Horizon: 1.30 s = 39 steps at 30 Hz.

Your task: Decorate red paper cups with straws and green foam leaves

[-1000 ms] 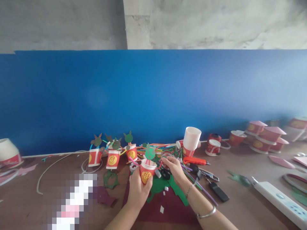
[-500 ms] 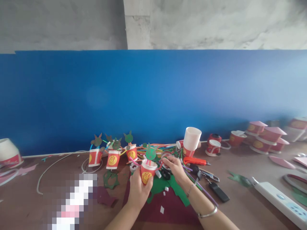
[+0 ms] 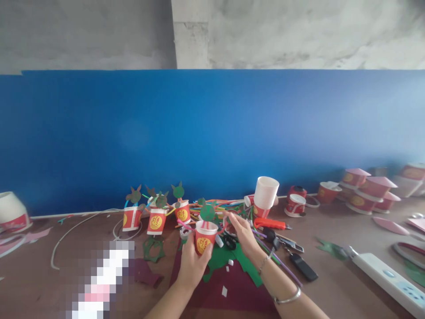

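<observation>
1. Now our left hand (image 3: pixel 192 266) is closed around a small red paper cup (image 3: pixel 203 241) and holds it upright over the maroon felt sheet (image 3: pixel 232 288) on the table (image 3: pixel 332 283).
2. Our right hand (image 3: pixel 244 235) reaches to the cup's right rim with its fingertips drawn close. We cannot tell whether they pinch anything there.
3. A green felt cut-out (image 3: pixel 207 212) stands on a thin stick out of the cup's mouth.
4. We judge the cup light, thin-walled and easy to crush. It is best gripped low on the wall, where the base stiffens it, and only gently. The cut-out looks soft and floppy.
5. Behind it stand three decorated cups (image 3: pixel 156 220). To the right are a stack of white cups (image 3: pixel 265 192) and an orange utility knife (image 3: pixel 268 223).
</observation>
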Each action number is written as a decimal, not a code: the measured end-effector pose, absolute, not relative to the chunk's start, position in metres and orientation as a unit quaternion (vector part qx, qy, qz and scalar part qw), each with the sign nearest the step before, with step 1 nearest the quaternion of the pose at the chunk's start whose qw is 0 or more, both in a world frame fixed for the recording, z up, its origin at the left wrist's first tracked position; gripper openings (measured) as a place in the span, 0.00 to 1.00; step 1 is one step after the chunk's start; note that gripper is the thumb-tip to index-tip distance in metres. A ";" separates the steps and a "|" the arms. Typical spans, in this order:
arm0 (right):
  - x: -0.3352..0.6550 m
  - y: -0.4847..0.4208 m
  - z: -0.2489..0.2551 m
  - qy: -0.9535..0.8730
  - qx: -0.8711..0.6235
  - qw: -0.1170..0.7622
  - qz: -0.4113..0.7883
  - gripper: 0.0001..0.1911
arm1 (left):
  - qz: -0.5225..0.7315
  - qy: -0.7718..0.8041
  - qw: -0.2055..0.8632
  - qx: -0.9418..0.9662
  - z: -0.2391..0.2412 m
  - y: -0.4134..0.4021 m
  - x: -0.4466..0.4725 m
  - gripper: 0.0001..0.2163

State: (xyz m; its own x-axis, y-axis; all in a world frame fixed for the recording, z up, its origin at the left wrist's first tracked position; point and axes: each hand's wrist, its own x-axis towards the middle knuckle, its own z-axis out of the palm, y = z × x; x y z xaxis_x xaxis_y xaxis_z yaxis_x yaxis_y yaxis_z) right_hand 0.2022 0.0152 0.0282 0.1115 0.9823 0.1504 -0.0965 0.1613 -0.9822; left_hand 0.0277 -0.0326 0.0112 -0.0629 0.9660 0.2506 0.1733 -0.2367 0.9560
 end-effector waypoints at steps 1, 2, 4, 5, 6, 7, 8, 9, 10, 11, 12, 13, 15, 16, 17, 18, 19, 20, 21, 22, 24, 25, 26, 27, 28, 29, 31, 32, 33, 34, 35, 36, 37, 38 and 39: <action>0.201 0.014 0.029 -0.487 -0.448 0.587 0.466 0.24 | 0.543 0.485 0.397 0.559 0.012 -0.032 0.028 0.21; 0.200 0.013 0.030 -0.491 -0.439 0.586 0.473 0.24 | 0.549 0.477 0.419 0.543 0.013 -0.031 0.028 0.22; 0.198 0.011 0.031 -0.500 -0.428 0.577 0.483 0.24 | 0.563 0.473 0.440 0.515 0.016 -0.030 0.027 0.23; 0.196 0.010 0.031 -0.508 -0.427 0.566 0.488 0.23 | 0.572 0.478 0.437 0.504 0.018 -0.029 0.027 0.24; 0.194 0.009 0.030 -0.518 -0.429 0.551 0.494 0.23 | 0.579 0.484 0.431 0.494 0.020 -0.029 0.026 0.24; 0.191 0.008 0.030 -0.530 -0.432 0.533 0.498 0.23 | 0.585 0.491 0.424 0.487 0.021 -0.028 0.025 0.24; 0.188 0.007 0.029 -0.546 -0.434 0.514 0.500 0.23 | 0.587 0.497 0.419 0.482 0.021 -0.028 0.025 0.24; 0.184 0.006 0.028 -0.567 -0.434 0.495 0.496 0.22 | 0.588 0.501 0.416 0.480 0.020 -0.027 0.024 0.25; 0.180 0.004 0.026 -0.591 -0.435 0.479 0.482 0.21 | 0.588 0.503 0.414 0.480 0.019 -0.026 0.024 0.25; 0.176 0.002 0.025 -0.616 -0.437 0.466 0.460 0.20 | 0.588 0.504 0.411 0.481 0.016 -0.025 0.024 0.25; 0.173 0.000 0.023 -0.644 -0.440 0.454 0.431 0.19 | 0.590 0.504 0.405 0.484 0.013 -0.024 0.024 0.26; 0.169 -0.003 0.022 -0.671 -0.443 0.442 0.397 0.19 | 0.593 0.506 0.396 0.485 0.010 -0.022 0.023 0.26; 0.165 -0.007 0.019 -0.720 -0.445 0.421 0.327 0.21 | 0.604 0.524 0.357 0.483 0.003 -0.017 0.020 0.26; 0.164 -0.008 0.017 -0.739 -0.441 0.414 0.298 0.21 | 0.607 0.541 0.328 0.482 0.000 -0.014 0.018 0.26; 0.163 -0.009 0.015 -0.754 -0.435 0.410 0.271 0.20 | 0.607 0.564 0.291 0.479 -0.002 -0.010 0.014 0.26; 0.164 -0.010 0.013 -0.766 -0.431 0.409 0.246 0.19 | 0.592 0.591 0.249 0.488 -0.004 -0.007 0.010 0.26; 0.164 -0.009 0.011 -0.773 -0.430 0.409 0.224 0.17 | 0.569 0.618 0.210 0.500 -0.005 -0.004 0.006 0.25; 0.165 -0.008 0.009 -0.778 -0.432 0.408 0.204 0.15 | 0.549 0.638 0.181 0.509 -0.005 -0.001 0.001 0.25; 0.166 -0.006 0.007 -0.780 -0.438 0.407 0.187 0.13 | 0.528 0.658 0.161 0.511 -0.005 0.002 -0.003 0.24; 0.168 -0.004 0.005 -0.780 -0.446 0.404 0.171 0.11 | 0.506 0.675 0.149 0.516 -0.004 0.003 -0.006 0.24; 0.169 -0.002 0.004 -0.777 -0.468 0.396 0.145 0.11 | 0.476 0.692 0.138 0.524 -0.002 0.005 -0.010 0.23; 0.170 -0.001 0.004 -0.777 -0.477 0.388 0.134 0.11 | 0.468 0.696 0.134 0.527 -0.001 0.005 -0.010 0.23; 0.170 -0.001 0.005 -0.781 -0.482 0.377 0.126 0.10 | 0.464 0.698 0.131 0.529 0.000 0.005 -0.010 0.23; 0.171 -0.002 0.006 -0.787 -0.484 0.363 0.119 0.10 | 0.463 0.699 0.127 0.531 0.000 0.004 -0.009 0.24; 0.171 -0.004 0.007 -0.795 -0.485 0.347 0.113 0.09 | 0.462 0.699 0.123 0.532 0.001 0.003 -0.008 0.24; 0.170 -0.005 0.009 -0.802 -0.486 0.330 0.105 0.09 | 0.461 0.700 0.119 0.532 0.001 0.002 -0.007 0.24; 0.170 -0.009 0.012 -0.813 -0.491 0.300 0.086 0.10 | 0.460 0.702 0.116 0.531 0.002 0.000 -0.004 0.24; 0.170 -0.011 0.013 -0.817 -0.495 0.287 0.076 0.11 | 0.461 0.704 0.116 0.528 0.002 -0.002 -0.003 0.24; 0.169 -0.012 0.014 -0.819 -0.498 0.276 0.070 0.12 | 0.462 0.707 0.116 0.524 0.003 -0.003 -0.002 0.24; 0.169 -0.013 0.014 -0.822 -0.498 0.268 0.068 0.12 | 0.460 0.710 0.118 0.520 0.004 -0.004 -0.001 0.25; 0.169 -0.014 0.015 -0.825 -0.496 0.261 0.069 0.12 | 0.455 0.713 0.120 0.520 0.004 -0.005 0.000 0.25; 0.169 -0.015 0.015 -0.830 -0.490 0.257 0.074 0.12 | 0.449 0.716 0.122 0.521 0.005 -0.007 0.000 0.25; 0.168 -0.016 0.015 -0.835 -0.481 0.255 0.079 0.12 | 0.441 0.719 0.125 0.522 0.006 -0.008 0.001 0.26; 0.168 -0.016 0.015 -0.841 -0.470 0.255 0.086 0.13 | 0.434 0.722 0.130 0.524 0.008 -0.009 0.002 0.26; 0.167 -0.017 0.015 -0.847 -0.457 0.256 0.092 0.13 | 0.429 0.722 0.135 0.525 0.009 -0.010 0.003 0.26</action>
